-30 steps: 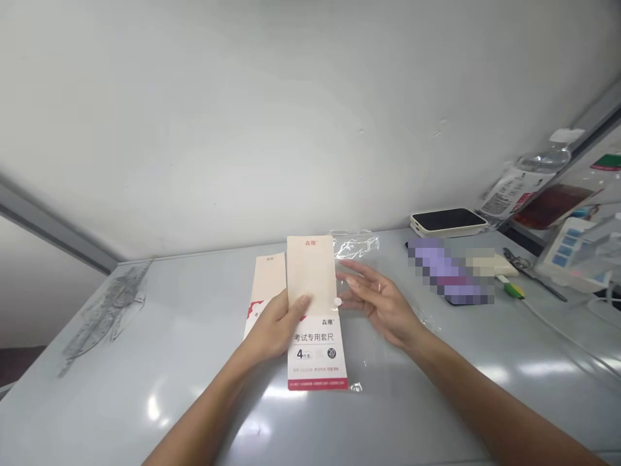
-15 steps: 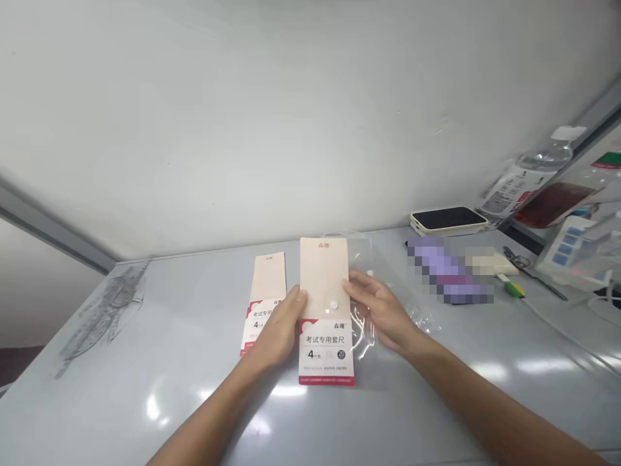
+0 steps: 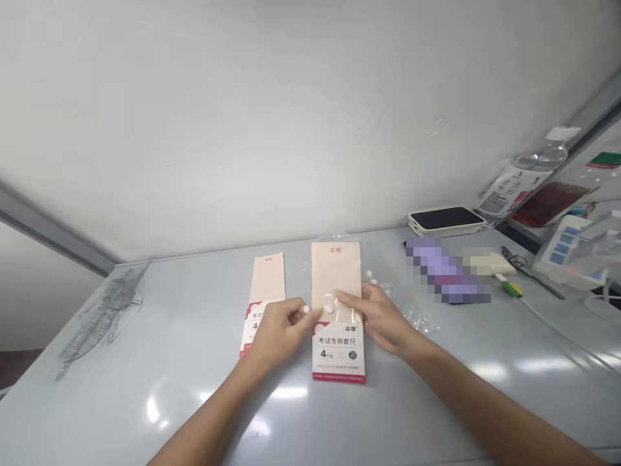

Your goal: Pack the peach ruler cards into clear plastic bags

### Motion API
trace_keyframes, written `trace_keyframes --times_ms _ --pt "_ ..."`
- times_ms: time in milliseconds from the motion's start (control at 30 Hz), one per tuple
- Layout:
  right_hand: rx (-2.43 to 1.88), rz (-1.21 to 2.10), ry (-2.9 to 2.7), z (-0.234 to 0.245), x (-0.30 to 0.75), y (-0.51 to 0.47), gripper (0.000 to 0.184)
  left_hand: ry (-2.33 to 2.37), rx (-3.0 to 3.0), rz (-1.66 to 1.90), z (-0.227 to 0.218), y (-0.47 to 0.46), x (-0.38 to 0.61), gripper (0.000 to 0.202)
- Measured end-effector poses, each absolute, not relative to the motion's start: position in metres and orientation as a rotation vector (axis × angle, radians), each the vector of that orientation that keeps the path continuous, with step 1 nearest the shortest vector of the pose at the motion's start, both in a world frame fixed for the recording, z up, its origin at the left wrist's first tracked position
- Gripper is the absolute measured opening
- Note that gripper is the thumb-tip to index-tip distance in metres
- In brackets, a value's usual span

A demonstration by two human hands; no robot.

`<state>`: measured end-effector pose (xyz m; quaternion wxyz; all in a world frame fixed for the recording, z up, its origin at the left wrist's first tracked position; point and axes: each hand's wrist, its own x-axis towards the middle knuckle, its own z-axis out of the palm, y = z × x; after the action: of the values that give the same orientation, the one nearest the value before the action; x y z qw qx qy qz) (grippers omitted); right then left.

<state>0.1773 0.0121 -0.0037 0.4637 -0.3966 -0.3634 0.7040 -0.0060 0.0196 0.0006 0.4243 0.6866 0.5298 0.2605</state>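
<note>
A cream-and-red card packet with Chinese print [image 3: 338,310] lies on a clear plastic bag [image 3: 388,291], and a small white round sticker [image 3: 328,309] sits on the packet. My right hand [image 3: 381,317] rests on the packet's right edge, fingers stretched across it. My left hand [image 3: 281,330] is just left of the packet, pinching a second white dot [image 3: 306,309] at its fingertips. A matching packet [image 3: 264,304] lies further left, its lower part partly behind my left hand.
Towards the back right of the grey glossy table [image 3: 169,362] are a phone in a cream case [image 3: 446,221], a pixelated object [image 3: 446,272], scissors [image 3: 514,259] and a plastic water bottle [image 3: 521,178]. A white device with blue buttons [image 3: 563,246] stands at the right.
The front packet and bag have shifted to the right. My left hand has come off the packet's face and now has a white dot at its fingertips. My right hand has moved onto the packet.
</note>
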Motion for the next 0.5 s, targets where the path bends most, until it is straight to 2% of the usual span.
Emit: trace_keyframes --times_ms 200,500 --pt "-0.985 1.681 -1.064 -0.0065 0.1727 0.0103 0.039 1.580 1.962 0.843 -0.0063 0.0171 -0.0057 0.039" --pt "-1.198 1.497 -1.305 -0.0072 0.1702 0.0066 0.030 1.360 2.045 0.610 0.0007 0.0111 -0.0028 0.031"
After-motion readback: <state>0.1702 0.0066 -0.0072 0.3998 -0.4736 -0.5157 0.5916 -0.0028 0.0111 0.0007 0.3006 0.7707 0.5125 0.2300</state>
